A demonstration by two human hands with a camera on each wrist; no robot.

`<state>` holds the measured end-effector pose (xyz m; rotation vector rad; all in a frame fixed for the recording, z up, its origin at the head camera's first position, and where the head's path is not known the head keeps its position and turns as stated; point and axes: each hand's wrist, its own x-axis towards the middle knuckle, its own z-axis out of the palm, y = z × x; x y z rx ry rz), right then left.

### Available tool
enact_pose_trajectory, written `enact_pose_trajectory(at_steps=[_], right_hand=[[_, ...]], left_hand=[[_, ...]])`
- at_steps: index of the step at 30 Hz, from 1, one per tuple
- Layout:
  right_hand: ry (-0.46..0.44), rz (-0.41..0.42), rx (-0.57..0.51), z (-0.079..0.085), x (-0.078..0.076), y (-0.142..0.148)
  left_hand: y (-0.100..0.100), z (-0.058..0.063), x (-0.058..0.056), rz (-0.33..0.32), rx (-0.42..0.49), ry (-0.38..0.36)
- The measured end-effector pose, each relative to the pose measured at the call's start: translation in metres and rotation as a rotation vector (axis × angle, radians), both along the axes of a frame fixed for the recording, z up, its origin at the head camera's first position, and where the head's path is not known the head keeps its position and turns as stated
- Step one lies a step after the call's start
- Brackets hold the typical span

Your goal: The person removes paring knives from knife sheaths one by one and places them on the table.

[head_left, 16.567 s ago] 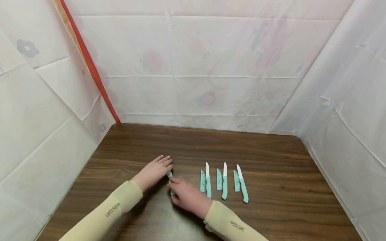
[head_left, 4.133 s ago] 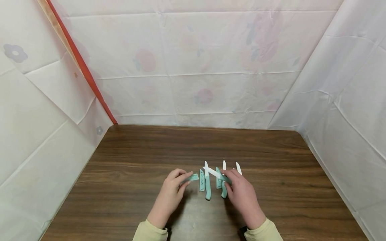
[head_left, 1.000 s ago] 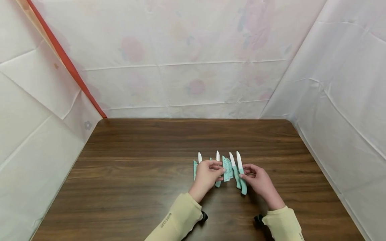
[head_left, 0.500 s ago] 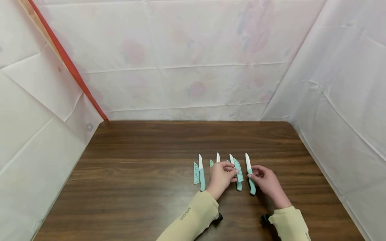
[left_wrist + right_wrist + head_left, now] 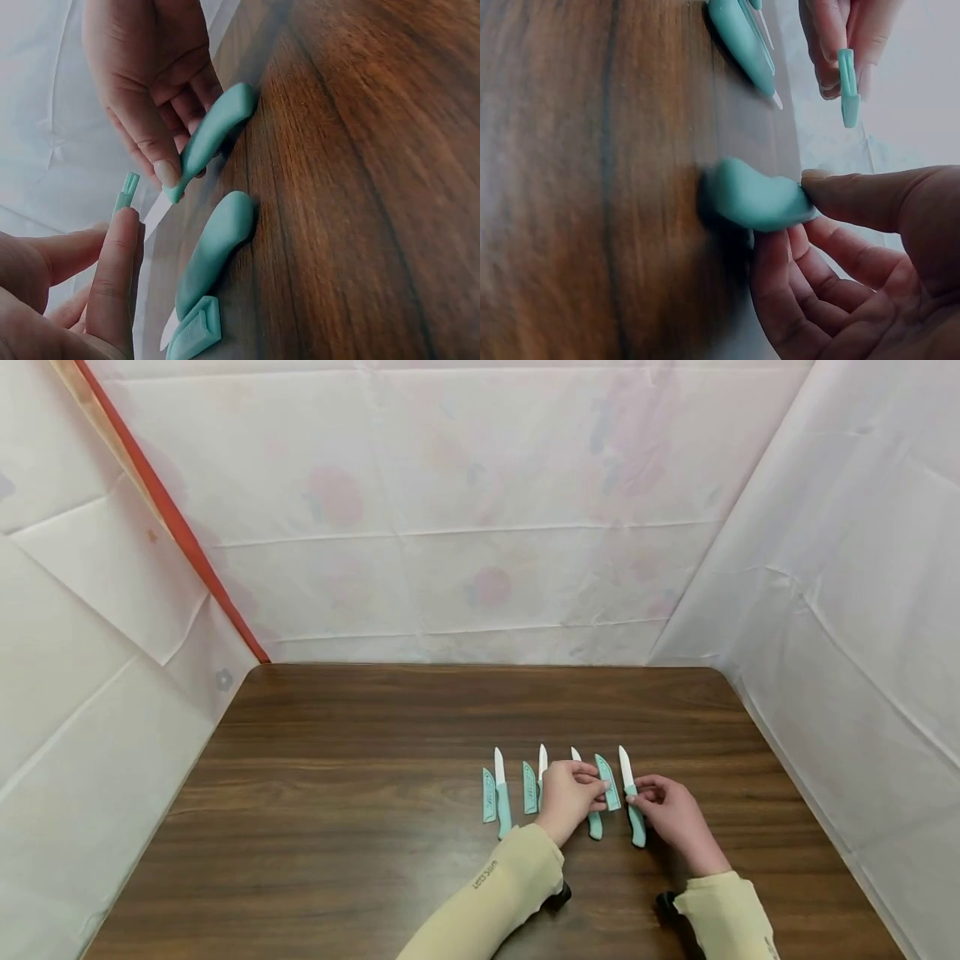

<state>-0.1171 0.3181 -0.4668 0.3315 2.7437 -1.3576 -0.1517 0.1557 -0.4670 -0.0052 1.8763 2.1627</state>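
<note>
My left hand point(image 5: 566, 797) pinches a mint-green knife sheath point(image 5: 608, 783), held above the table with its slot end showing in both wrist views. My right hand point(image 5: 672, 814) pinches the mint handle of a white-bladed paring knife point(image 5: 637, 828) near the blade's base. In the left wrist view this knife's handle point(image 5: 214, 135) slants, its butt close to the wood. Left of it lies another paring knife point(image 5: 595, 828), partly covered by my left hand in the head view. That knife's sheath point(image 5: 196, 330) lies beside it, seen in the left wrist view.
Further left on the brown wooden table point(image 5: 337, 827) lie a paring knife point(image 5: 503, 806) with its sheath point(image 5: 489, 797), and another knife point(image 5: 542, 766) with its sheath point(image 5: 529, 789), partly behind my left hand. White patterned sheets point(image 5: 450, 585) hang around the table's back and sides.
Earlier the sheath and knife in my hands were moved apart and carried right. Over the last second both hands shift further right, bringing the knife and sheath past the row's rightmost knife.
</note>
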Motion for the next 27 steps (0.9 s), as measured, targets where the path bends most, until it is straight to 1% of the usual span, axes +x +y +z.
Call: enact_pose_trajectory(at_steps=[4, 9, 11, 20, 25, 27], right_hand=[[-0.02, 0.007, -0.035, -0.001, -0.001, 0.004], [-0.055, 0.019, -0.114, -0.001, -0.005, 0.01], [-0.069, 0.019, -0.142, -0.001, -0.007, 0.011], [-0.167, 0.098, -0.274, -0.001, -0.019, 0.023], [-0.191, 0.144, -0.277, 0.001, -0.022, 0.029], [-0.194, 0.134, -0.28, 0.001, -0.022, 0.03]], left_hand=[[0.003, -0.002, -0.001, -0.012, -0.01, -0.003], [0.007, -0.002, -0.004, -0.012, 0.011, -0.009], [0.009, -0.002, -0.006, -0.01, 0.002, -0.007], [0.015, -0.002, -0.013, 0.009, -0.115, 0.026], [0.018, -0.004, -0.015, 0.009, -0.157, 0.029], [0.018, -0.004, -0.015, 0.002, -0.169, 0.027]])
